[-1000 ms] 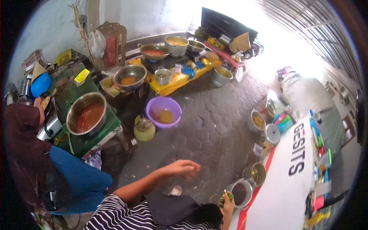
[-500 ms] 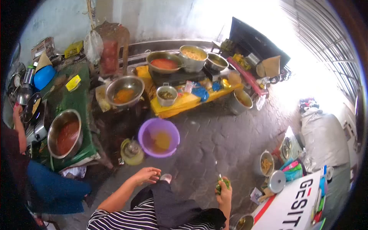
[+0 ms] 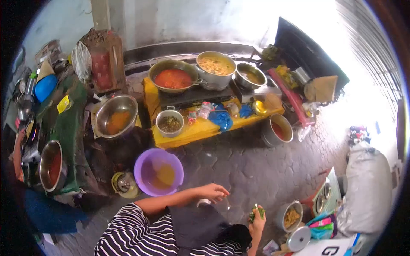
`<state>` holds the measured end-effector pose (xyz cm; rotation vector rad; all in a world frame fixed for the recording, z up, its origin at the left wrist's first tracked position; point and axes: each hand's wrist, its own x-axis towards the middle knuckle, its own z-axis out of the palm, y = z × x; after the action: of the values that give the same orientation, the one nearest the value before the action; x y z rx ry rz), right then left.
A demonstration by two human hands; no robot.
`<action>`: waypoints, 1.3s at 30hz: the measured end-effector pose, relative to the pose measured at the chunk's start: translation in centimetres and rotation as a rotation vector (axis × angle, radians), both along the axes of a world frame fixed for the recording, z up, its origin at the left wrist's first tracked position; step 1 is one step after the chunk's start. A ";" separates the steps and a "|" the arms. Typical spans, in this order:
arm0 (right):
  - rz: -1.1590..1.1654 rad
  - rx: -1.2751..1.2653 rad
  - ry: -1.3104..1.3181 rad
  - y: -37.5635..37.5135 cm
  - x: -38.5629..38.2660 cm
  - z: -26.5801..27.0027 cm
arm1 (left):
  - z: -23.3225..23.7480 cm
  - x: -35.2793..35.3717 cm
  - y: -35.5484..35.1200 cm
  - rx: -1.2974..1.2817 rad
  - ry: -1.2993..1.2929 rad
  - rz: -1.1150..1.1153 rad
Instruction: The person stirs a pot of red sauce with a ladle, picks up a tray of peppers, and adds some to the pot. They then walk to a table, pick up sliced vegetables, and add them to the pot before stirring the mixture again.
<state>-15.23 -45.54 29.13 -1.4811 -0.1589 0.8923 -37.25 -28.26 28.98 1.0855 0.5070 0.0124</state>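
My left hand (image 3: 214, 193) reaches out over the paved floor, its fingers stretched and nothing in them. It is to the right of a purple basin (image 3: 141, 170) that has yellowish liquid in it. My right hand (image 3: 259, 222), lower and further right, is closed around a small bunch of green leaves (image 3: 252, 215). A small pale tip shows above the leaves, too small to identify. The two hands are apart.
Ahead, a yellow-covered low table (image 3: 171, 141) bears a pan of red sauce (image 3: 173, 79), a pot of yellow stew (image 3: 217, 66) and a small pot of greens (image 3: 170, 124). Another person's arm (image 3: 18, 158) shows at far left. Right stands a pot of fried pieces (image 3: 292, 217).
The view has shifted toward the yellow table. My left hand has moved right, toward my right hand, its arm stretched further out. My right hand still holds the green leaves.
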 end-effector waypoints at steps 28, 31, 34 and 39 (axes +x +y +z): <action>1.208 -0.061 0.102 78.0 -12.6 -2.4 | -1.6 -5.5 24.8 -0.431 0.188 1.804; 1.285 -0.058 0.162 85.0 -18.2 -6.7 | -1.5 -5.2 21.0 -0.501 0.371 2.053; 1.298 -0.239 0.146 90.5 -23.9 -7.6 | -2.2 -3.4 17.2 -0.612 0.621 2.284; 1.196 -0.355 0.161 99.3 -28.8 -12.3 | -1.6 0.2 17.4 -0.914 0.568 2.543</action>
<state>-44.00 53.72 16.83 -1.5790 -0.8581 2.0660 -37.09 -10.86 27.34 -1.0424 1.8227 1.5295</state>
